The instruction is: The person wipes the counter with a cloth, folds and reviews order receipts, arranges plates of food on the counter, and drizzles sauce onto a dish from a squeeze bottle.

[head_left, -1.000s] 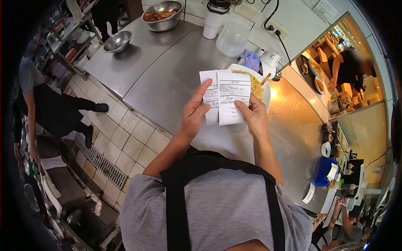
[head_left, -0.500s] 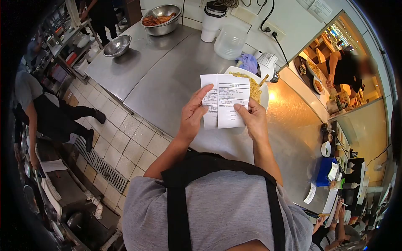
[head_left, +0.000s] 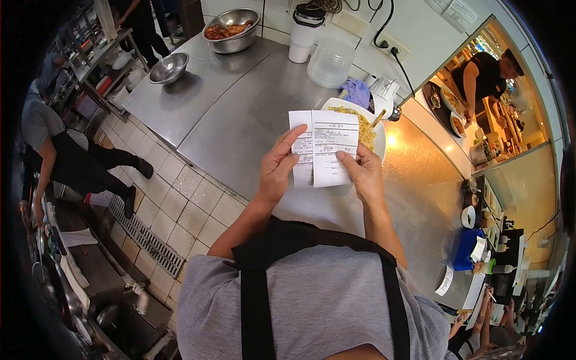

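Two printed paper receipts, the left receipt [head_left: 302,165] and the right receipt [head_left: 335,135], are held up side by side with their edges overlapping. My left hand [head_left: 280,161] pinches the left one between thumb and fingers. With its thumb on the front, my right hand [head_left: 362,167] grips the right one. Behind the papers, a white plate [head_left: 379,148] of yellow food [head_left: 363,123] with a utensil handle [head_left: 379,117] stands on the steel counter [head_left: 240,123]. The receipts hide part of the plate.
At the back are a steel bowl of reddish food [head_left: 230,45], a smaller steel bowl [head_left: 168,69], a white tumbler [head_left: 302,37], a clear plastic container [head_left: 330,62] and a purple cloth [head_left: 356,93]. A co-worker [head_left: 60,141] stands left; another person [head_left: 480,81] leans at the pass-through window.
The person at the window has shifted, and the co-worker on the left has moved an arm slightly. My hands and the receipts stay almost still.
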A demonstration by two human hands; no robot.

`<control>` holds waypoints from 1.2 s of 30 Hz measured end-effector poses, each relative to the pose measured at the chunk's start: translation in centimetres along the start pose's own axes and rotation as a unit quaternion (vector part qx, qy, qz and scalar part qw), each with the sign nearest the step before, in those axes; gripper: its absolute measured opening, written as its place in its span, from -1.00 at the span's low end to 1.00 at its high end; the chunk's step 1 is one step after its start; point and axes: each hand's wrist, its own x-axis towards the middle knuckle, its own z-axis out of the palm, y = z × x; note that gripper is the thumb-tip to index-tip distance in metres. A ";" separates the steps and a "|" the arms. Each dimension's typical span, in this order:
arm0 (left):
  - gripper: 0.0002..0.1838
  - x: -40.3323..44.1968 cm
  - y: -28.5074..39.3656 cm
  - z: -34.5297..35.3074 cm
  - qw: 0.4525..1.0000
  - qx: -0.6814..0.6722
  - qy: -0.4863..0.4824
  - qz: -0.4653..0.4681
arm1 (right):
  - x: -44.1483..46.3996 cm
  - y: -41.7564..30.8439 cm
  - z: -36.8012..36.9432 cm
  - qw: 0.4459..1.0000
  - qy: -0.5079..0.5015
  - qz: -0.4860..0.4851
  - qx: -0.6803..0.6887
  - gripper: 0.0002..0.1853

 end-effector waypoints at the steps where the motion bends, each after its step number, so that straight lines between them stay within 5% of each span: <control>1: -0.46 0.0 0.0 0.0 1.000 -0.001 0.001 -0.002 | 0.0 0.0 0.0 1.000 0.000 -0.001 -0.002 -0.72; 36: -0.47 -0.1 -0.5 0.4 1.000 0.024 0.008 0.009 | -0.1 0.5 -0.5 1.000 0.009 -0.003 -0.013 -0.75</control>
